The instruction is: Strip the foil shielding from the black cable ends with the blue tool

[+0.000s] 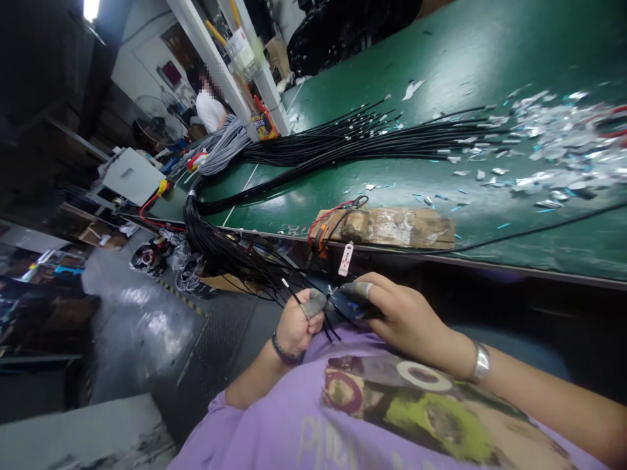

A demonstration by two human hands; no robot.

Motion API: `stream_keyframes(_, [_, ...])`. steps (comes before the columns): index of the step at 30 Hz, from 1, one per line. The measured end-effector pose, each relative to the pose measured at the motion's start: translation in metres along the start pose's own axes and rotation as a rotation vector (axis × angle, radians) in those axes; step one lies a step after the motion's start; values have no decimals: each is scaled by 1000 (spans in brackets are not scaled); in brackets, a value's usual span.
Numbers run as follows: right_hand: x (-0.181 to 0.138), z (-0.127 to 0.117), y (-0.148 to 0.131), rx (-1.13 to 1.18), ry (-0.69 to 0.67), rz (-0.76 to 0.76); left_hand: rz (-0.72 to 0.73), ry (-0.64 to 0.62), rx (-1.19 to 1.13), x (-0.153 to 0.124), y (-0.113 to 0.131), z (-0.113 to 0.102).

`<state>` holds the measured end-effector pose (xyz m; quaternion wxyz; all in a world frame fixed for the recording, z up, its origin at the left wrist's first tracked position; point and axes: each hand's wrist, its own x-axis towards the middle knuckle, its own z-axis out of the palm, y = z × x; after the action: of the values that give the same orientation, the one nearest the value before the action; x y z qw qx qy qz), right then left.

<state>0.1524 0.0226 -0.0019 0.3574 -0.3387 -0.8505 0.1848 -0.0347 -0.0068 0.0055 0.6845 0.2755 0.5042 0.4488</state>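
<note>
My left hand (296, 323) is curled into a fist around several thin black cables (235, 258) that hang off the table edge, its thumb wrapped in grey tape. My right hand (401, 316) pinches a small dark tool (350, 303) against the cable ends, with tape on the forefinger. Both hands sit close together above my purple shirt, just below the edge of the green table (441, 65). A long bundle of black cables (372, 140) lies across the table.
A taped wooden block (392, 227) with red and black wires sits at the table edge. Silver and white scraps (553, 140) litter the right. Grey cables (223, 147) lie at the far left end. Another person (210, 104) stands in the background.
</note>
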Motion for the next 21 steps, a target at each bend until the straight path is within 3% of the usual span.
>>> stream_keyframes(5, [0, -2, -2, -22, 24, -145, 55, 17, 240, -4, -4, 7])
stream_keyframes(10, [3, -5, -5, 40, -55, -91, 171, -36, 498, -7, -5, 6])
stream_keyframes(12, [4, -5, -5, 145, -103, 14, 243, -59, 677, -8, -6, 4])
stream_keyframes(17, [7, 7, 2, 609, -242, 506, 476, -175, 1077, -11, -5, -1])
stream_keyframes(21, [10, 17, 12, 723, -231, 675, 374, -290, 827, -14, -3, -5])
